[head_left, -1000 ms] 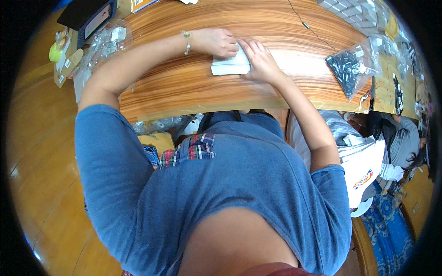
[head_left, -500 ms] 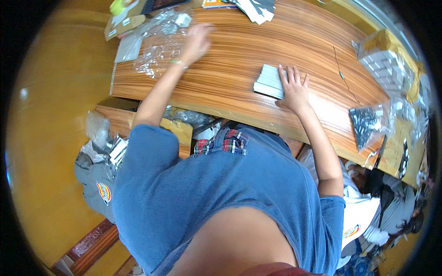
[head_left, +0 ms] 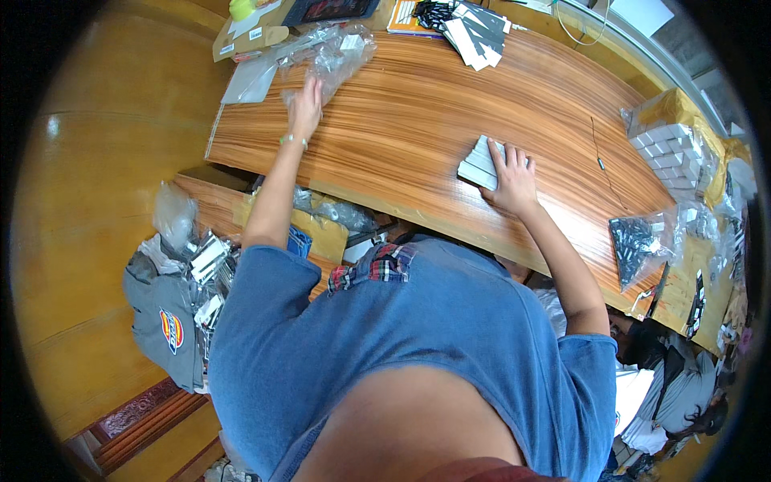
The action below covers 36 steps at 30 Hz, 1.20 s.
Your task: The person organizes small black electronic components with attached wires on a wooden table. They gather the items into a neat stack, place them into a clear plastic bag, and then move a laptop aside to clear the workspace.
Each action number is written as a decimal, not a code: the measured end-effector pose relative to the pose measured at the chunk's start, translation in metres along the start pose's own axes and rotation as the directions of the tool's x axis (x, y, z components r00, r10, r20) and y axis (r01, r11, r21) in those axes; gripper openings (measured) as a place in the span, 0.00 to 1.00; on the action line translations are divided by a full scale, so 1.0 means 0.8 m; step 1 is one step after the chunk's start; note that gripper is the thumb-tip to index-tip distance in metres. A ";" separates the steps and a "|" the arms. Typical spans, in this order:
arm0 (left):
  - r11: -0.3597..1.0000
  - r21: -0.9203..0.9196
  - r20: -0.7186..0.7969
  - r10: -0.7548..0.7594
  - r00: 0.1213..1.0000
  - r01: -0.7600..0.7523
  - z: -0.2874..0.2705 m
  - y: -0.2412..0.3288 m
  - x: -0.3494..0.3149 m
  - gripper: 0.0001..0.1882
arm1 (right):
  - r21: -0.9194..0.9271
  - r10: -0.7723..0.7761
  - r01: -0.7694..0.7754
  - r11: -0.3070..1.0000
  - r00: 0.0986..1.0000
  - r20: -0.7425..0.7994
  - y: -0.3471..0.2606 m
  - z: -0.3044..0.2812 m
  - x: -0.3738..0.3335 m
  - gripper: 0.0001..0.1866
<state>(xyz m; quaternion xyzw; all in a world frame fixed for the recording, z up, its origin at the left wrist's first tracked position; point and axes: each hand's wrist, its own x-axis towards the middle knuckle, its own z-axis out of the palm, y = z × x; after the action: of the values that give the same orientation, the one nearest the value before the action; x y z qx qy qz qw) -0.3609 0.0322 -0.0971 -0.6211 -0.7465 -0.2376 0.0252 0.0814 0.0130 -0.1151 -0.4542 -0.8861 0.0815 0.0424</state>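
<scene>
My left hand (head_left: 305, 111) is at the table's left side, its fingers closed on the near end of a crumpled clear plastic bag (head_left: 341, 68). A small white label shows on the bag. Toward the middle right of the table, my right hand (head_left: 512, 178) rests with fingers stretched over the right end of a stack of white cards (head_left: 479, 165). Its thumb lies along the stack's near side. The cards lean slightly, and the hand hides their right end.
Cardboard (head_left: 273, 36) and a dark tray (head_left: 329, 8) lie at the far left. Black and white tags (head_left: 474, 36) sit at the back. On the right are wrapped white boxes (head_left: 671, 153), a bag of black pieces (head_left: 634, 245) and a thin cord (head_left: 602, 165). Another person (head_left: 683, 386) is at lower right.
My left hand has come down onto the plastic bag and closed on it. The bag is now bunched up farther from the near edge. My right hand stays on the card stack.
</scene>
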 end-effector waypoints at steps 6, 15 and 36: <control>0.950 -0.221 -0.020 0.223 0.975 -0.222 -0.119 0.149 0.115 0.12 | 0.323 0.218 -0.160 0.933 0.964 -0.154 0.004 0.000 -0.005 0.55; 0.767 -0.585 0.638 0.234 0.733 0.265 -0.077 0.282 0.011 0.13 | 0.773 0.406 -0.050 0.632 0.871 -0.276 0.044 -0.041 -0.079 0.55; 0.855 -0.495 0.358 0.035 0.933 0.158 -0.149 0.039 0.179 0.11 | 0.958 0.525 -0.171 0.228 0.851 0.027 0.009 -0.070 -0.116 0.52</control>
<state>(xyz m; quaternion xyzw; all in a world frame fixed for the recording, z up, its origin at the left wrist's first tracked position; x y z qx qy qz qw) -0.3946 0.1208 0.0666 -0.6127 -0.6674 -0.3136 -0.2843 0.1497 -0.0526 -0.0619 -0.5377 -0.5247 0.5155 0.4121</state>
